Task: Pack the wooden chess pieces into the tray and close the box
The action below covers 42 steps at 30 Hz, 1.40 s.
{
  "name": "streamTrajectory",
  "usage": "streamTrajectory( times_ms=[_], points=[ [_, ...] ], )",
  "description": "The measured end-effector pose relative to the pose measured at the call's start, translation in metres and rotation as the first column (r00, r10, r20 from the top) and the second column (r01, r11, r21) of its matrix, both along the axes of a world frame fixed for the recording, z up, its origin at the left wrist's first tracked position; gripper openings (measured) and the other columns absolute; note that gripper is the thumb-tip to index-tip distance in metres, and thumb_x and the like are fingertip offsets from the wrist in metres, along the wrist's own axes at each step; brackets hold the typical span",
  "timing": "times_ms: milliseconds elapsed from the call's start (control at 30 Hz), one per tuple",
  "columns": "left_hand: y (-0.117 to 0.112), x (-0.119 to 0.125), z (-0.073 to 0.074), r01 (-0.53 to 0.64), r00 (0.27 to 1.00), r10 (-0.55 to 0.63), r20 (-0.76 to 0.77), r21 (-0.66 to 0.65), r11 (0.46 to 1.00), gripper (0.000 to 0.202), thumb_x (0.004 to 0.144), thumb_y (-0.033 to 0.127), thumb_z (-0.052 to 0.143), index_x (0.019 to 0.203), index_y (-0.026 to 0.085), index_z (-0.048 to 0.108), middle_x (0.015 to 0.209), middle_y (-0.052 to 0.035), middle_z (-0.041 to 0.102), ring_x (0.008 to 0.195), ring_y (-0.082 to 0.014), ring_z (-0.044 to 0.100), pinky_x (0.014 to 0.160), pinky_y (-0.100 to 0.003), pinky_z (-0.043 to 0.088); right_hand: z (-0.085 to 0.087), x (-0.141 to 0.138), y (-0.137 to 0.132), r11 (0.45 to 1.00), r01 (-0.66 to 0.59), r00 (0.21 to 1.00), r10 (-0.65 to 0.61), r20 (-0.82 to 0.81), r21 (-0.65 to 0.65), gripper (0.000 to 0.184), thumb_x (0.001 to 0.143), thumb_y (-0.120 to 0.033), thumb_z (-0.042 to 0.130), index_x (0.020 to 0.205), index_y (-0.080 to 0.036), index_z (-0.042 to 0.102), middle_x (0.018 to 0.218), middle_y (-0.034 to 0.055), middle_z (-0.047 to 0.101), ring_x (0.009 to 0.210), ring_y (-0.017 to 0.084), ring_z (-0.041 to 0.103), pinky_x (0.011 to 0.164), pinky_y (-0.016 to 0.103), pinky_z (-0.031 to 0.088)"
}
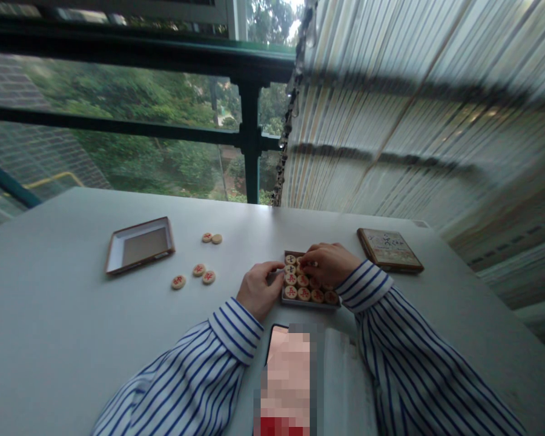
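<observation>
A shallow box (311, 306) holds rows of round wooden xiangqi pieces (304, 293) with red or black characters. My left hand (260, 289) is at the box's left side, thumb and forefinger curled against its wall. Over the box's upper right part is my right hand (330, 263), its fingertips pinched down on a xiangqi piece among the others. That hand hides the pieces beneath it, so its grip shows only in part.
Loose pieces lie to the left: a pair (207, 237) farther back and three (198, 270) nearer. An open box lid (140, 245) is at far left, a flat patterned box (389, 249) at right. A phone (288, 369) and a translucent item (347, 375) lie in front.
</observation>
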<state>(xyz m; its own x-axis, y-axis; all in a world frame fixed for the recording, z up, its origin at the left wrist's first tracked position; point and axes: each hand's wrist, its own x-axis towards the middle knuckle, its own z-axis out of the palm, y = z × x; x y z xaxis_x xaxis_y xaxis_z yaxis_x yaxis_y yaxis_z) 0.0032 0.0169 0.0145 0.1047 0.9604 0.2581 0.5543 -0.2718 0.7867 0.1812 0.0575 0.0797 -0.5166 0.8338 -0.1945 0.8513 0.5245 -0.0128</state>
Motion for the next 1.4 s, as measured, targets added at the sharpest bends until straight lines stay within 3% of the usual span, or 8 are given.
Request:
streamTrajectory(
  times_ms=[267,600,1400],
  points=[
    [-0.0002,-0.0004,0.0007,-0.001,1.000,0.001,-0.001,0.000,1.000,0.021,0.075,0.024,0.052,0.092,0.019,0.064,0.090,-0.0049,0.067,0.084,-0.0167,0.061,0.075,-0.028,0.049,0.0003,0.0042,-0.0002,1.000,0.003,1.000,-0.003,-0.009,0.015,0.030,0.080,-0.038,0.046,0.104,-0.028,0.061,0.104,0.0047,0.061,0.096,0.021,0.054,0.077,0.031,0.037],
    [0.0004,-0.0002,-0.0013,0.012,1.000,-0.011,0.012,-0.010,1.000,0.022,0.075,0.024,0.052,0.093,0.019,0.064,0.091,-0.0051,0.067,0.085,-0.0167,0.061,0.075,-0.028,0.049,0.0009,0.0021,-0.0019,1.000,-0.019,1.000,0.019,0.001,0.018,0.024,0.078,-0.035,0.048,0.098,-0.030,0.063,0.100,0.0029,0.062,0.093,0.021,0.055,0.074,0.031,0.038],
    [0.0005,-0.0004,0.0000,0.017,1.000,-0.017,0.007,-0.007,1.000,0.022,0.075,0.024,0.053,0.093,0.018,0.064,0.091,-0.0053,0.067,0.085,-0.0164,0.061,0.075,-0.028,0.049,0.0011,0.0015,-0.0020,1.000,-0.010,1.000,0.010,0.010,0.013,0.027,0.079,-0.037,0.046,0.101,-0.030,0.061,0.101,0.0038,0.062,0.094,0.022,0.055,0.075,0.032,0.038]
  ],
)
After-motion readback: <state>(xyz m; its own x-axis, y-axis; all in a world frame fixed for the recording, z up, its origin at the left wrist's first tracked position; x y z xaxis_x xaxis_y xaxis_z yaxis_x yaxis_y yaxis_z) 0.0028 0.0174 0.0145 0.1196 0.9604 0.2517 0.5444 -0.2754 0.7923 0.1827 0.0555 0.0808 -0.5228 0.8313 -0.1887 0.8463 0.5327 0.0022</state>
